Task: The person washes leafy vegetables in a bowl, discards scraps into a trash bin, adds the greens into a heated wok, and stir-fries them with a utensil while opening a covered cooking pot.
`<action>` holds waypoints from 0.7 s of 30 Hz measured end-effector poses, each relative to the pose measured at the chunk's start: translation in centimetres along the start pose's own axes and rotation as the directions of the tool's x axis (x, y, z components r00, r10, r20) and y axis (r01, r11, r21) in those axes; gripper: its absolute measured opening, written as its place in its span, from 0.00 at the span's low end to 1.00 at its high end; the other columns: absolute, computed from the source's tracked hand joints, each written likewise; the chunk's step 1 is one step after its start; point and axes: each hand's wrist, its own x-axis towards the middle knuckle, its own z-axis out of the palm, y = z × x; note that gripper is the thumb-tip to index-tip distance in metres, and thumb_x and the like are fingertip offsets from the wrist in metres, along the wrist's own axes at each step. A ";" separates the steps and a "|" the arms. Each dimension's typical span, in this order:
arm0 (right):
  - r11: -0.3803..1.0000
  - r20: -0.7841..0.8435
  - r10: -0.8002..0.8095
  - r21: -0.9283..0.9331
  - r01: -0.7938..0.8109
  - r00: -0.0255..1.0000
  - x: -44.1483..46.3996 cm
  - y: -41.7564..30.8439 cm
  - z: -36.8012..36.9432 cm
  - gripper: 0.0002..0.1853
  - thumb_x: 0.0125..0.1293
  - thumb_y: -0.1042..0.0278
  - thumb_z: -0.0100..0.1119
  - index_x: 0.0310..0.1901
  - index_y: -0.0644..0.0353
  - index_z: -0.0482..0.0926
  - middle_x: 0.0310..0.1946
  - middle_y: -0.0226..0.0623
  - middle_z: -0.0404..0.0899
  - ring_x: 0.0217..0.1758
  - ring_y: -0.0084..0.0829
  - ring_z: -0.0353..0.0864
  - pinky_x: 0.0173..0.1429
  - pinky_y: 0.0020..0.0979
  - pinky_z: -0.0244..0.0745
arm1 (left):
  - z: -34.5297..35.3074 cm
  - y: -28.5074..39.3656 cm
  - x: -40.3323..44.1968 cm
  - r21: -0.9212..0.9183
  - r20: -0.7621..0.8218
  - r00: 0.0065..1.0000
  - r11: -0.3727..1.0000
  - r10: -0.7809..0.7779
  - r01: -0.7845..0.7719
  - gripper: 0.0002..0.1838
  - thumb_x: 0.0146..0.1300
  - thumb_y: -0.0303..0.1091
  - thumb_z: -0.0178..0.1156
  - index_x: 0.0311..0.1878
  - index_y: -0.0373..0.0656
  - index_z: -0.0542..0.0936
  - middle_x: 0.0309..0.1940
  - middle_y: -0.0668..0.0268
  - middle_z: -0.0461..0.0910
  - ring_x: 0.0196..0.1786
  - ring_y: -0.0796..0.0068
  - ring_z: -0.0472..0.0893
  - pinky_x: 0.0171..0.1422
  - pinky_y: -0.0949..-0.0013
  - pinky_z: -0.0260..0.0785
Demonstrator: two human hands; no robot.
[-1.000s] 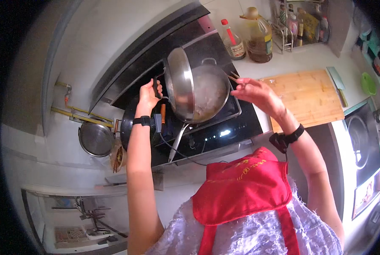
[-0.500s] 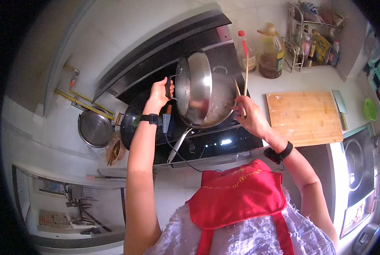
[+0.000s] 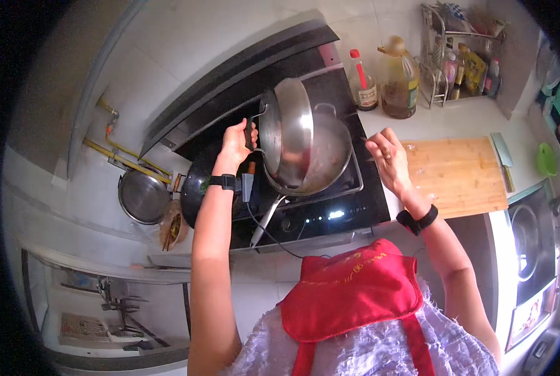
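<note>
My left hand (image 3: 236, 143) is wrapped round the black handle of a domed steel lid (image 3: 295, 135). The lid is tilted up on edge over the left side of a steel pan (image 3: 338, 147) on the stove. Pale, steamy contents show in the pan; the lid hides the rest. Its long metal handle (image 3: 269, 220) points toward me. My right hand (image 3: 388, 161) is raised right of the pan, apart from it, fingers closed. Short dark ends by its fingers appear to be the chopsticks, seen nearly end-on.
A black wok (image 3: 195, 185) sits left of the pan, beside a corded grey-and-orange object (image 3: 248, 183). Right of the black stove (image 3: 371, 182) lie a wooden cutting board (image 3: 459, 175) and a cleaver (image 3: 501, 150). A red-capped bottle (image 3: 363, 84) and an oil jug (image 3: 400, 81) stand behind.
My right hand has drawn back from the pan's rim, up and to the right, and the chopsticks no longer point over the pan. My left hand still holds the lid tilted.
</note>
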 end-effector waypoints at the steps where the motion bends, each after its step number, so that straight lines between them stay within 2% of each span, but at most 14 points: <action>1: 1.000 0.006 -0.001 0.017 0.001 1.000 0.1 -0.1 0.3 0.11 0.73 0.60 0.52 0.38 0.58 0.76 0.34 0.44 0.69 0.37 0.48 0.74 0.42 0.45 0.70 | 0.1 0.0 -0.2 -0.001 -0.016 1.000 1.000 -0.002 0.002 0.18 0.72 0.51 0.49 0.36 0.48 0.76 0.24 0.70 0.75 0.26 0.75 0.70 0.35 0.70 0.60; 4: 0.963 0.012 0.064 0.263 -0.065 0.998 0.8 0.5 2.3 0.10 0.73 0.63 0.51 0.37 0.60 0.74 0.33 0.45 0.68 0.36 0.49 0.73 0.41 0.44 0.70 | 0.1 0.3 -0.4 0.009 -0.018 1.000 1.000 -0.010 0.010 0.18 0.72 0.51 0.48 0.37 0.48 0.76 0.24 0.70 0.74 0.26 0.74 0.71 0.34 0.69 0.60; 5: 0.962 0.009 0.008 0.273 -0.010 1.000 1.0 0.9 2.9 0.11 0.74 0.62 0.50 0.40 0.62 0.75 0.36 0.43 0.74 0.38 0.45 0.78 0.44 0.39 0.73 | 0.0 0.3 -0.5 0.021 -0.006 1.000 1.000 -0.010 0.010 0.18 0.72 0.51 0.48 0.37 0.48 0.76 0.23 0.70 0.74 0.26 0.74 0.70 0.35 0.69 0.61; 6: 0.900 0.070 0.078 0.423 -0.101 0.994 0.9 1.1 4.1 0.12 0.74 0.61 0.50 0.40 0.62 0.76 0.37 0.43 0.76 0.39 0.43 0.79 0.46 0.38 0.73 | -0.2 0.3 -0.5 0.030 0.007 1.000 1.000 -0.009 0.009 0.18 0.72 0.51 0.47 0.37 0.48 0.76 0.23 0.70 0.74 0.26 0.74 0.70 0.35 0.69 0.61; 8: 0.688 0.219 0.179 0.669 -0.281 0.959 0.3 1.6 7.0 0.14 0.74 0.59 0.50 0.42 0.62 0.79 0.39 0.42 0.79 0.42 0.40 0.82 0.49 0.35 0.75 | -0.3 0.4 -0.4 0.016 0.003 1.000 1.000 -0.019 0.019 0.18 0.73 0.51 0.46 0.37 0.47 0.76 0.23 0.70 0.73 0.27 0.74 0.71 0.35 0.69 0.61; 9: 0.819 0.246 0.139 0.516 -0.251 0.959 -0.1 2.7 8.3 0.16 0.74 0.57 0.51 0.42 0.62 0.83 0.41 0.40 0.83 0.46 0.35 0.83 0.52 0.31 0.75 | -0.1 0.6 -0.6 0.010 0.005 1.000 1.000 -0.016 0.016 0.18 0.73 0.51 0.46 0.37 0.47 0.76 0.23 0.70 0.73 0.27 0.74 0.71 0.35 0.68 0.61; 10: 0.868 0.291 0.112 0.438 -0.236 0.950 -0.4 2.3 8.7 0.16 0.72 0.58 0.53 0.40 0.62 0.85 0.41 0.42 0.83 0.46 0.39 0.84 0.52 0.33 0.76 | -0.3 0.6 -0.6 0.004 0.008 1.000 1.000 -0.014 0.014 0.18 0.73 0.51 0.46 0.37 0.47 0.76 0.23 0.69 0.73 0.27 0.73 0.71 0.35 0.68 0.61; 12: 0.902 0.410 -0.011 0.398 -0.169 0.912 -0.5 2.8 10.1 0.16 0.71 0.56 0.55 0.41 0.60 0.85 0.41 0.45 0.84 0.45 0.43 0.84 0.52 0.36 0.77 | -0.3 0.8 -0.8 0.010 0.009 1.000 1.000 -0.020 0.020 0.18 0.73 0.50 0.46 0.37 0.47 0.76 0.23 0.70 0.73 0.27 0.73 0.70 0.37 0.68 0.60; 15: 0.949 0.609 0.057 0.213 -0.232 0.791 -0.4 2.8 11.3 0.15 0.68 0.54 0.57 0.41 0.56 0.85 0.38 0.48 0.84 0.43 0.48 0.84 0.50 0.40 0.78 | -0.1 0.9 -1.0 0.012 -0.014 1.000 1.000 -0.013 0.013 0.17 0.73 0.50 0.46 0.38 0.47 0.75 0.24 0.70 0.72 0.28 0.73 0.70 0.38 0.68 0.60; 18: 0.950 0.524 -0.090 0.301 -0.085 0.847 0.0 4.7 13.5 0.14 0.67 0.60 0.58 0.44 0.59 0.86 0.30 0.42 0.86 0.23 0.33 0.83 0.35 0.34 0.80 | -0.5 1.0 -1.0 0.015 0.050 0.999 1.000 -0.011 0.010 0.17 0.74 0.48 0.44 0.40 0.45 0.73 0.26 0.70 0.71 0.30 0.73 0.68 0.42 0.66 0.60; 21: 0.977 0.608 -0.002 0.171 -0.128 0.794 1.1 5.5 14.3 0.11 0.65 0.64 0.59 0.43 0.57 0.86 0.30 0.40 0.86 0.24 0.30 0.83 0.37 0.33 0.80 | -0.8 0.9 -1.0 -0.003 0.048 0.999 1.000 -0.020 0.020 0.17 0.74 0.49 0.44 0.40 0.46 0.73 0.27 0.70 0.71 0.30 0.72 0.68 0.42 0.66 0.60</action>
